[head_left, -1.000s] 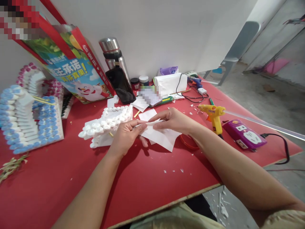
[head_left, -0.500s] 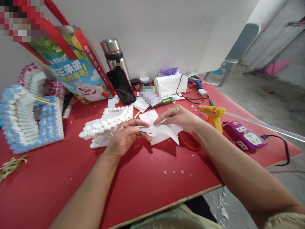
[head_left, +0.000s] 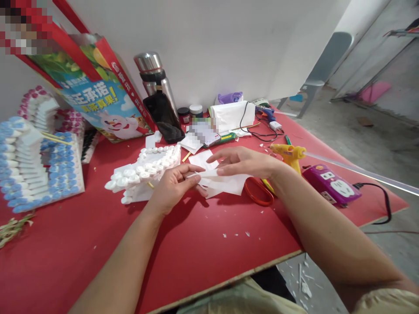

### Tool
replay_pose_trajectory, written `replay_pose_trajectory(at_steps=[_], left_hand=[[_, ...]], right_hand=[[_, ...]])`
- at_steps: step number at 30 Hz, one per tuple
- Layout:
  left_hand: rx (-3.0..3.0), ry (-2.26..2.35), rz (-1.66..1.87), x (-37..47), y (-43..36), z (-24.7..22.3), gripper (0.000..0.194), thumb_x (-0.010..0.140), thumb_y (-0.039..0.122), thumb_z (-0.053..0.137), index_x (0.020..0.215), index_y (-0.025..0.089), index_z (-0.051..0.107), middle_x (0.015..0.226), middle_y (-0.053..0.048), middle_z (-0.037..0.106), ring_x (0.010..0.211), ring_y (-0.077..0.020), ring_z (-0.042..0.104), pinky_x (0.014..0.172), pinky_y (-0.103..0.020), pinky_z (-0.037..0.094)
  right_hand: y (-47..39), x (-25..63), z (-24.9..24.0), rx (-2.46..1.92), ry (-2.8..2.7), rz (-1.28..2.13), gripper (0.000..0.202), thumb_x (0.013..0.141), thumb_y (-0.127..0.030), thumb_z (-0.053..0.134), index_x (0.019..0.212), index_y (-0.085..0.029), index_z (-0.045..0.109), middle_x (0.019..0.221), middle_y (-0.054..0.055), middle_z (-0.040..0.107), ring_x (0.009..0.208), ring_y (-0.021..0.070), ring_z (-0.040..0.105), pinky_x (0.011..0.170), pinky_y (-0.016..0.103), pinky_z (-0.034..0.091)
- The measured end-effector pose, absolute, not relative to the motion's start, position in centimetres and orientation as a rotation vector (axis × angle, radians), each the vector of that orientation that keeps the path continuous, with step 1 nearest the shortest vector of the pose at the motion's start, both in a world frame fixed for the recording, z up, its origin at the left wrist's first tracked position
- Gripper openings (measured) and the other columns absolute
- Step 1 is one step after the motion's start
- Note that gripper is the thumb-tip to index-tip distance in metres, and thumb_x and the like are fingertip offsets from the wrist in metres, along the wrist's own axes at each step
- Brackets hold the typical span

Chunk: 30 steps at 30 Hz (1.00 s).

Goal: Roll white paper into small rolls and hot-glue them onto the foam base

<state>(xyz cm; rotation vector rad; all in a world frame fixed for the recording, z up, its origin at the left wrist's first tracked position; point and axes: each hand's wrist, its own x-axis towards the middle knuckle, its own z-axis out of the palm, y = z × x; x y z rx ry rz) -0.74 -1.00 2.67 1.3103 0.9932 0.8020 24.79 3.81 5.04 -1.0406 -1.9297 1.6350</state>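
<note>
Over the middle of the red table, my left hand (head_left: 176,185) pinches the left end of a thin white paper sheet (head_left: 225,182) between thumb and fingers. My right hand (head_left: 244,161) lies over the sheet's upper edge with its fingers spread and loosely bent; its fingertips touch or hover just above the paper. Behind the sheet, another white paper piece (head_left: 199,159) lies on the table. To the left of my left hand stands a white piece covered in rounded white rosettes (head_left: 137,172). Scissors with red handles (head_left: 258,192) lie below my right wrist, partly covered.
A yellow glue gun (head_left: 290,155) and purple power strip (head_left: 332,185) are at right. Behind are a phone (head_left: 209,134), steel bottle (head_left: 157,78), dark phone (head_left: 163,115) and paper roll (head_left: 232,115). Blue-white rosette pieces (head_left: 62,168) and a printed bag (head_left: 108,100) stand left.
My right hand's pinch has loosened and its fingers have spread over the paper. The sheet now lies flatter, its raised curl gone. The view has shifted slightly.
</note>
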Motion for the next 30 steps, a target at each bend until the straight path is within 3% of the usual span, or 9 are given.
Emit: replay_pose_trajectory(at_steps=[6,12,17,22,25,30], left_hand=[[1.335,1.040,0.860,-0.6,-0.9,2.6,0.036,0.090,0.031,0.070,0.120,0.012,0.070,0.066,-0.005,0.076,0.063,-0.0238,0.075,0.076,-0.041,0.059],[1.173,0.975,1.021,-1.0,-0.5,2.1,0.022,0.083,0.019,0.074,0.105,0.017,0.080,0.065,-0.004,0.074,0.071,-0.0156,0.071,0.082,-0.029,0.056],[1.045,0.929,1.004,-0.7,-0.3,2.3,0.019,0.082,0.020,0.074,0.099,0.015,0.082,0.068,-0.005,0.073,0.070,-0.0133,0.068,0.077,-0.025,0.055],[1.176,1.002,1.002,-1.0,-0.3,2.4,0.016,0.082,0.020,0.077,0.097,0.016,0.081,0.067,-0.004,0.072,0.060,-0.0093,0.061,0.067,-0.021,0.051],[1.215,0.917,0.916,-1.3,-0.7,2.6,0.015,0.083,0.024,0.076,0.096,0.016,0.079,0.066,-0.004,0.070,0.055,-0.0093,0.056,0.055,-0.022,0.047],[1.335,0.947,0.809,-0.8,-1.4,3.1,0.024,0.085,0.031,0.076,0.105,0.018,0.074,0.058,0.002,0.061,0.044,-0.0096,0.048,0.045,-0.024,0.042]], right_hand=[[4.0,24.0,4.1,-1.076,-2.045,1.525,0.031,0.083,-0.028,0.072,0.112,-0.021,0.081,0.086,0.000,0.078,0.071,0.0134,0.065,0.059,0.021,0.048],[3.9,23.8,3.9,-1.001,-1.785,1.545,0.030,0.077,-0.019,0.074,0.105,-0.021,0.083,0.102,0.004,0.081,0.089,0.0180,0.072,0.079,0.027,0.055],[3.8,23.8,4.3,-0.981,-1.897,1.417,0.023,0.081,-0.018,0.069,0.098,-0.019,0.084,0.097,0.004,0.082,0.087,0.0181,0.073,0.077,0.026,0.055],[4.2,25.7,5.2,-0.921,-2.097,1.581,0.036,0.084,-0.034,0.077,0.118,-0.021,0.078,0.113,0.005,0.079,0.103,0.0215,0.072,0.085,0.027,0.055],[3.9,25.4,5.3,-0.922,-1.777,1.776,0.048,0.087,-0.049,0.074,0.122,-0.017,0.073,0.117,0.012,0.076,0.105,0.0245,0.072,0.087,0.033,0.057],[2.1,21.9,4.6,-0.875,-1.582,2.064,0.045,0.088,-0.057,0.070,0.107,-0.017,0.070,0.095,0.009,0.076,0.076,0.0171,0.072,0.069,0.028,0.056]])
